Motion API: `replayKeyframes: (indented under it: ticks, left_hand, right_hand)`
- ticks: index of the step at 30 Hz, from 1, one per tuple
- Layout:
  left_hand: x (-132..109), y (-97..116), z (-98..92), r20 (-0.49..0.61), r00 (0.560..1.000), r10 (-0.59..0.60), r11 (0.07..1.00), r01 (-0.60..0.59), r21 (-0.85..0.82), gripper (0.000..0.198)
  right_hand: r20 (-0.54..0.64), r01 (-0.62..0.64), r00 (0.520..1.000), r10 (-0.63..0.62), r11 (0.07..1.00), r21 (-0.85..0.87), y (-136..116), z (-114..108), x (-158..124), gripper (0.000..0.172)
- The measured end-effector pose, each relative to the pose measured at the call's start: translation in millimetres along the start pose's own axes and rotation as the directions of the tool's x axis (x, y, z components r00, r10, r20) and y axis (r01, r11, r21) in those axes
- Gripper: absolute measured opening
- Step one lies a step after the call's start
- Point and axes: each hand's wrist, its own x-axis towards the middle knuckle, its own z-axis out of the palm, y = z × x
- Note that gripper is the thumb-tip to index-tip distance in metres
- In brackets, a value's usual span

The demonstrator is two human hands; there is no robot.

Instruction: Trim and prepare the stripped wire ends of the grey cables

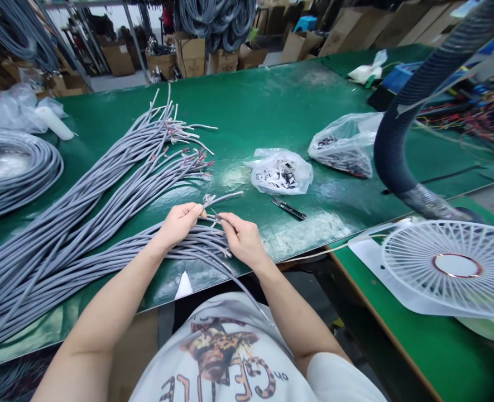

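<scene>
Since the work lies along the near edge of the green desk (247, 111), positions are recorded relative to the grey cable bundle (104, 234), which runs diagonally across the desk's left half.

Left of the bundle lie a coil of grey cable (16, 167) and a white cylinder (54, 123) beside clear plastic film. At the bundle's far end, the stripped cable ends (188, 145) fan out, showing thin cores, some of them red.

At the bundle's right end, the left hand (178, 223) has its fingers (192, 211) closed around 1 cable end. The right hand (242, 240) has its fingers (228, 220) pinched on the fine bright strands (215, 218) at that end; the exact hold is partly hidden.

Assessment: the sheathed cable should be flexible and light per length, but heavy and unruly in bulk. The strands appear fragile, so hold the sheath just behind them.

Right of the bundle are black-handled snips (288, 209), 2 plastic bags (279, 173) (343, 148) of small pieces, a ribbed hose (401, 128), and a white fan (451, 265).
</scene>
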Motion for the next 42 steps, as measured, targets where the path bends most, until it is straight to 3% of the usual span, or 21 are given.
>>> replayKeyframes:
  ticks: [11, 18, 21, 23, 25, 29, 32, 36, 42]
  left_hand:
    - [-3.5, 3.9, -1.9, 0.054, 0.998, -0.038, 0.997, 0.041, -0.064, 0.041]
    - [-4.5, 3.3, 2.8, 0.078, 0.997, -0.018, 0.999, 0.015, 0.043, 0.042]
    - [-2.4, 0.5, 5.4, 0.056, 0.998, 0.012, 0.994, -0.018, 0.110, 0.041]
    - [-0.4, -2.4, 6.5, 0.017, 0.999, 0.029, 0.989, -0.031, 0.147, 0.040]
    - [0.8, -4.7, 6.6, -0.015, 0.999, 0.039, 0.987, -0.036, 0.156, 0.040]
    - [-0.5, -3.8, 5.2, -0.013, 0.998, 0.056, 0.990, -0.054, 0.128, 0.042]
    - [-3.7, -1.3, 5.6, -0.018, 0.995, 0.093, 0.975, -0.088, 0.203, 0.042]
    - [-6.9, -2.1, 9.2, -0.033, 0.980, 0.195, 0.912, -0.169, 0.374, 0.034]
    - [-7.4, -4.3, 12.7, -0.059, 0.950, 0.308, 0.858, -0.250, 0.448, 0.026]
  right_hand:
    - [-0.034, 0.016, 0.999, -0.014, 0.996, 0.087, -3.8, 5.9, -0.9, 0.027]
    - [-0.034, 0.017, 0.999, -0.013, 0.993, 0.120, -7.3, 9.0, 4.5, 0.026]
    - [0.030, 0.138, 0.989, -0.145, 0.978, 0.155, -22.9, 2.7, 0.6, 0.027]
    - [0.096, 0.279, 0.949, -0.302, 0.940, 0.195, -33.6, -4.6, -4.3, 0.026]
    - [0.093, 0.343, 0.926, -0.366, 0.917, 0.202, -39.4, -12.4, -8.3, 0.024]
    - [-0.024, 0.179, 0.984, -0.178, 0.979, 0.099, -30.9, -23.2, -11.0, 0.023]
    - [-0.039, 0.061, 0.997, -0.061, 0.998, 0.005, -18.6, -26.2, -12.8, 0.022]
    - [-0.016, 0.040, 0.999, -0.041, 0.996, -0.083, -10.9, -27.1, -17.2, 0.022]
    - [0.018, 0.019, 1.000, -0.015, 0.977, -0.212, -9.2, -27.2, -18.5, 0.022]
